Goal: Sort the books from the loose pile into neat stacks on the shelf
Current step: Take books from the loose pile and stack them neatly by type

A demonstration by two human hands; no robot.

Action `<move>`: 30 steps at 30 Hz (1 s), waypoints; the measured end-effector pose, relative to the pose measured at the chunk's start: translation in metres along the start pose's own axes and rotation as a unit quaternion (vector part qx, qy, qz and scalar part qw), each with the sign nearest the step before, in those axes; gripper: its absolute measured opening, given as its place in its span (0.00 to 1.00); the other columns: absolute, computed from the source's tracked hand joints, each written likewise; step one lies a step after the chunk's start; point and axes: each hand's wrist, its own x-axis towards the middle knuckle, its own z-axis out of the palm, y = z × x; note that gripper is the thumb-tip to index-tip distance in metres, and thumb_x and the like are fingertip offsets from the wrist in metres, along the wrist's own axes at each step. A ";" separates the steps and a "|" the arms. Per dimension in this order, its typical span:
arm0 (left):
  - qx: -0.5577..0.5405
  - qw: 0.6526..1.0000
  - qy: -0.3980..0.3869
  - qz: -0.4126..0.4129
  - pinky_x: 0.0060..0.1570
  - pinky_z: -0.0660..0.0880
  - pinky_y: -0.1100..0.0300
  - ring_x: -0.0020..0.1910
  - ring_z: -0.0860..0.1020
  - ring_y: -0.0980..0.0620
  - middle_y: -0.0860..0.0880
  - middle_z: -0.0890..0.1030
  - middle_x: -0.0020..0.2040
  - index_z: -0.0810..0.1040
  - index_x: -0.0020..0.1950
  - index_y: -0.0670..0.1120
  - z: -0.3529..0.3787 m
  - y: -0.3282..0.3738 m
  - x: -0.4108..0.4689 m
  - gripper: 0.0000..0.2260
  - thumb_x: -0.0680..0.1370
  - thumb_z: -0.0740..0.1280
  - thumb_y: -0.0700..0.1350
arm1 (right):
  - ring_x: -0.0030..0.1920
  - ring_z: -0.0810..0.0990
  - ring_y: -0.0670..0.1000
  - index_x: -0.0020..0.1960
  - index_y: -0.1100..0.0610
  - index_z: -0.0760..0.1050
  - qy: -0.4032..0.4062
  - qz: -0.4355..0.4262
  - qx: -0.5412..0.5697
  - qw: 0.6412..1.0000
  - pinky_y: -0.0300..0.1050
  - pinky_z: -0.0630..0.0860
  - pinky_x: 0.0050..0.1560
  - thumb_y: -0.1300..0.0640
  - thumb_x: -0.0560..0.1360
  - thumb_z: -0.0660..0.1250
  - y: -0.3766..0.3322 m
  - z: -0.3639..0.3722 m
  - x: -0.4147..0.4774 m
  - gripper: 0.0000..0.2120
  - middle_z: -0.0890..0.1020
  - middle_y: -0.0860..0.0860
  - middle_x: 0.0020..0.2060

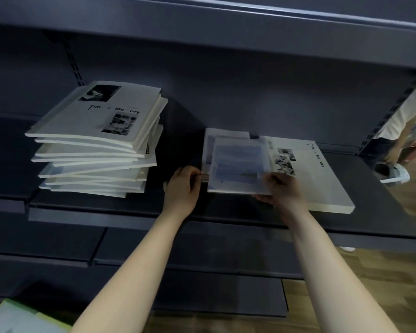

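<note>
Fingers (273, 179) of the right hand (282, 189) curl round the near corner of a thin, blurred blue book (238, 164) atop a short stack (208, 152) mid-way along the dark metal shelf (370, 200), while the left hand (183, 186) pinches that stack's left edge. A flat white book (322, 183) lies partly beneath on the right. The loose pile (94, 150) of white softcovers sits askew at the left, with bare shelf between.

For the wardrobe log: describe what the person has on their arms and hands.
The left forearm and right forearm are bare, with no sleeves in view. The left hand and right hand wear no gloves. No watch or band shows. The blur makes it impossible to rule out small rings.
</note>
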 end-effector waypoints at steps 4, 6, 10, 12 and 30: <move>0.146 0.989 0.001 0.013 0.59 0.63 0.50 0.57 0.73 0.48 0.49 0.76 0.57 0.74 0.58 0.50 0.002 0.002 0.001 0.10 0.80 0.58 0.43 | 0.42 0.76 0.52 0.41 0.57 0.72 -0.032 -0.058 -0.106 0.992 0.39 0.78 0.33 0.64 0.75 0.68 0.003 -0.005 -0.001 0.06 0.74 0.50 0.36; 0.196 0.980 -0.007 0.019 0.59 0.63 0.49 0.59 0.72 0.47 0.49 0.75 0.59 0.74 0.60 0.50 0.001 0.000 0.003 0.12 0.79 0.58 0.42 | 0.47 0.76 0.50 0.49 0.50 0.72 -0.030 -0.076 -0.177 0.981 0.44 0.76 0.44 0.62 0.68 0.76 0.003 -0.003 -0.003 0.16 0.77 0.46 0.44; 0.246 0.969 -0.024 0.000 0.60 0.63 0.48 0.61 0.69 0.46 0.48 0.74 0.61 0.74 0.61 0.49 0.001 -0.005 0.004 0.12 0.79 0.58 0.44 | 0.67 0.68 0.54 0.74 0.53 0.61 -0.006 -0.081 -0.318 0.945 0.49 0.67 0.66 0.53 0.62 0.80 0.002 -0.001 -0.002 0.46 0.69 0.52 0.67; 0.255 0.967 -0.026 0.000 0.60 0.64 0.48 0.61 0.69 0.46 0.48 0.73 0.62 0.75 0.62 0.48 0.002 -0.004 0.004 0.13 0.80 0.57 0.45 | 0.66 0.70 0.55 0.70 0.53 0.68 -0.009 -0.126 -0.345 0.930 0.45 0.66 0.63 0.51 0.64 0.79 0.003 0.001 0.000 0.38 0.72 0.53 0.66; 0.235 0.972 -0.017 0.004 0.60 0.62 0.52 0.62 0.67 0.48 0.50 0.72 0.63 0.76 0.63 0.49 0.003 -0.007 0.003 0.14 0.79 0.58 0.45 | 0.62 0.75 0.55 0.65 0.55 0.75 -0.007 -0.228 -0.405 0.886 0.39 0.66 0.58 0.50 0.71 0.73 0.009 0.030 0.040 0.24 0.77 0.55 0.61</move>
